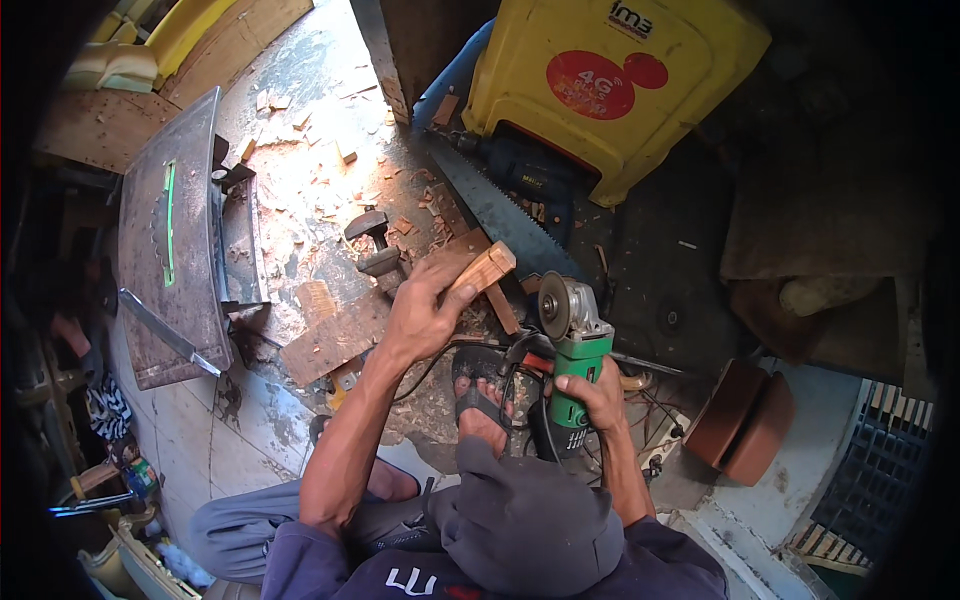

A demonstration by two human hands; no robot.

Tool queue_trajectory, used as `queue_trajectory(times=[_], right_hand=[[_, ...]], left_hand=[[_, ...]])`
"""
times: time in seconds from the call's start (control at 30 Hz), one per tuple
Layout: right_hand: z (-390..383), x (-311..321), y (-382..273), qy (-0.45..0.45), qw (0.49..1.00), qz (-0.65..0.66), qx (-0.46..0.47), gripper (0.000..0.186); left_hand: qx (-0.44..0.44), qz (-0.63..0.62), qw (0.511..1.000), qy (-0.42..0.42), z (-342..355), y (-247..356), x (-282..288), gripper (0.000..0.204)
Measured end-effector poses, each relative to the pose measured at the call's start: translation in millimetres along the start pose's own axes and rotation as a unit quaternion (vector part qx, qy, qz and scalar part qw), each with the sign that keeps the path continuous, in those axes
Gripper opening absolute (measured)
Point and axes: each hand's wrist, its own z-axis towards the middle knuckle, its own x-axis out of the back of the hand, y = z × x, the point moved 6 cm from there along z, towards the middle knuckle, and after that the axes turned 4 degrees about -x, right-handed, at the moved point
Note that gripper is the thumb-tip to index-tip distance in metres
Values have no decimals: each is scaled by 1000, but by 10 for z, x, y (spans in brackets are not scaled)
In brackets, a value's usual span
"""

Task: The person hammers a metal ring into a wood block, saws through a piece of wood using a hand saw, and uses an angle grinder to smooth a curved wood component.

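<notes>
My left hand (425, 312) is closed around a short light-brown wooden block (488, 268), thumb along its near side. In my right hand (598, 398) is a green angle grinder (578, 375), held by its body. Its round disc (554, 304) faces the block with a gap between them; whether it spins I cannot tell. Beneath my left hand lies a flat wooden board (335, 335). A metal clamp (378, 258) stands just beyond that hand. My sandalled foot (483, 425) rests between both arms.
Beyond the block lie a handsaw (500, 210) and a dark blue power drill (530, 172), beside a yellow plastic stool (700, 60). A metal saw table (150, 270) tilts at left, with wood chips (300, 185) scattered nearby. Brown blocks (740, 425) and loose cables (650, 400) are at right.
</notes>
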Motion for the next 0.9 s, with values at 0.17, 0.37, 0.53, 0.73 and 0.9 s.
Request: queue_trajectory(times=[0.17, 0.37, 0.53, 0.73, 0.9], right_hand=[[100, -74, -111, -26, 1000, -11, 9, 47], [414, -76, -71, -49, 997, -54, 18, 57], [602, -108, -15, -65, 998, -3, -6, 54], [619, -160, -49, -71, 996, 37, -30, 48], [640, -166, -24, -69, 996, 32, -36, 49]], left_hand=[[-34, 180, 982, -53, 74, -50, -84, 40], [-46, 243, 966, -70, 81, -90, -218, 32], [-44, 271, 959, -69, 136, -92, -214, 31], [-35, 260, 963, -67, 137, -94, -189, 31], [-42, 262, 962, -60, 127, -109, -211, 31]])
